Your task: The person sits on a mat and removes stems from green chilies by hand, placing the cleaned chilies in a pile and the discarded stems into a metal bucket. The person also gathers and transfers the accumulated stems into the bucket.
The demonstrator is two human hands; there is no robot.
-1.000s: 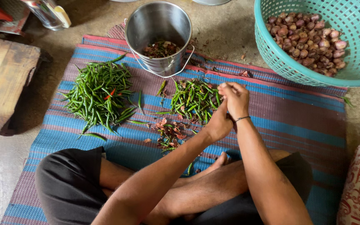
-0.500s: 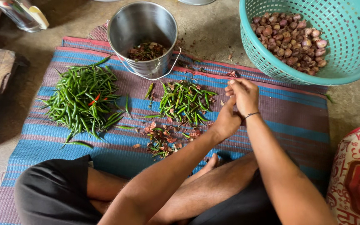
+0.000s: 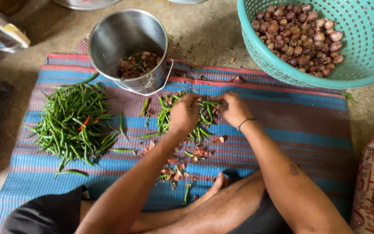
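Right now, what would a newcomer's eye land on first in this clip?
Both hands, left and right, are down in a small chili pile mid-mat. A bigger heap of green chilies lies to the left, with a steel pail of scraps behind. A teal basket of shallots fills the top right.

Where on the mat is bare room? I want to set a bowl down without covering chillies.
The mat's right side, between the right hand and the basket, is bare. So is its front left, below the big chilli pile. The middle is crowded: both hands, the left too, sit on the small chilli pile below the pot, with peels in front.
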